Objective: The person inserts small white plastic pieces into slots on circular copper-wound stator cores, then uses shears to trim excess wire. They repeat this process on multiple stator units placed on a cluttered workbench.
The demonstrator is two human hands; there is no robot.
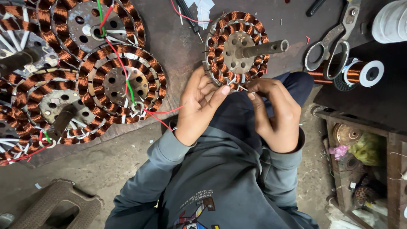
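At stator (235, 44) rim: both hands, left (202, 106), right (274, 113), pinching thin wire.

Dusty concrete floor (106, 163) – dim light – a wooden shelf (360, 127) at one side.

Five copper-wound stators (236, 46), one pair of scissors (333, 42), one wire spool (360, 73), two hands (202, 101).

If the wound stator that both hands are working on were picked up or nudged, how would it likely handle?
The stator probably feels heavy for its size: a metal core packed with copper coils. It looks rigid, but the thin wire ends by the left hand and right hand would likely bend or snap easily. Its round rim and protruding shaft suggest it could roll or tip if pushed.
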